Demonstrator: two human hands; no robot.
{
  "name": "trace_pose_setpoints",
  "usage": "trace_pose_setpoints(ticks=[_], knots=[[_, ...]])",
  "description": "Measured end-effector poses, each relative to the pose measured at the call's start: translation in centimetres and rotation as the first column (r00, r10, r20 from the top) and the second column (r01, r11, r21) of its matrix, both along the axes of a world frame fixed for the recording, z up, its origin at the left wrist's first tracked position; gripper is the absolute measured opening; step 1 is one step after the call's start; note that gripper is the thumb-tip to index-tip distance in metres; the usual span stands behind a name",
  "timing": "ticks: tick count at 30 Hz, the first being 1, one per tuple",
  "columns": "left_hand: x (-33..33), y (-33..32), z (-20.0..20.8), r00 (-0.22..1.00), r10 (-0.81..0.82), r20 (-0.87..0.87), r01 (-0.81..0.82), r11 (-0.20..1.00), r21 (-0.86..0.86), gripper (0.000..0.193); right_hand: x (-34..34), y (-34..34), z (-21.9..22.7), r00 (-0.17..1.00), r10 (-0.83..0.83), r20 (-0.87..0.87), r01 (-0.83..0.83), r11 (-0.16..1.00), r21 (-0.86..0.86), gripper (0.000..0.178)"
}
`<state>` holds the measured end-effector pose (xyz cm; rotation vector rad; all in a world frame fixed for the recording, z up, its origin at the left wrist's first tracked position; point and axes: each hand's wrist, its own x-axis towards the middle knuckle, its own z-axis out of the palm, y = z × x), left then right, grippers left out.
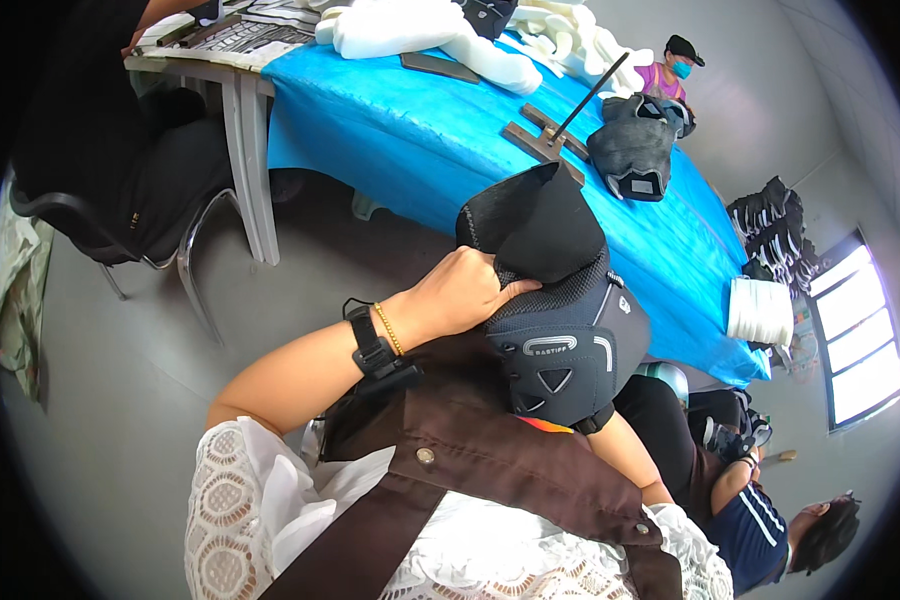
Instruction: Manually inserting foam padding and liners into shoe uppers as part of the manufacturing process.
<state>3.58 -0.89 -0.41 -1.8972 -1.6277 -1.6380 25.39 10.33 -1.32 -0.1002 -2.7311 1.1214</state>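
In front of my chest is a black padded fabric piece [560,350], hollow and pouch-like, with mesh, grey trim lines and a small triangular emblem. Its smooth black flap [540,225] stands up at the top. My left hand [475,288] is closed on the mesh edge below this flap, thumb lying across it. From the lower right, my right forearm [625,455] comes up behind the piece, which hides my right hand and its fingers.
A blue-covered table [380,125] runs ahead, bearing a metal stand with an upright rod [560,135], a similar dark padded piece [635,145] and white foam pieces [430,40]. One person [770,525] sits close at right, another [670,75] beyond the table. A chair [195,240] stands left.
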Motion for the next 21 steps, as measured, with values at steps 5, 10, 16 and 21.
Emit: trace_pose_setpoints(ticks=[5,10,16,21], knots=[[-0.2,1.0,-1.6,0.985,-0.059,0.165,0.072,0.995,-0.073,0.059,-0.7,-0.2,0.7,1.0,0.015,-0.017,-0.016,0.998,-0.055,0.042],[-2.4,2.0,3.6,0.931,-0.144,0.335,0.153,0.988,0.0,0.046,-2.2,1.5,2.3,0.987,-0.108,-0.118,0.064,0.941,-0.331,0.041],[-6.5,6.1,17.0,0.961,0.277,-0.009,-0.251,0.883,0.397,0.045,-3.6,7.9,9.6,0.88,-0.252,-0.403,0.005,0.853,-0.522,0.041],[-15.1,12.9,21.8,0.931,0.222,0.288,-0.353,0.744,0.568,0.037,-2.7,12.6,14.1,0.731,-0.263,-0.63,-0.148,0.839,-0.523,0.04]])
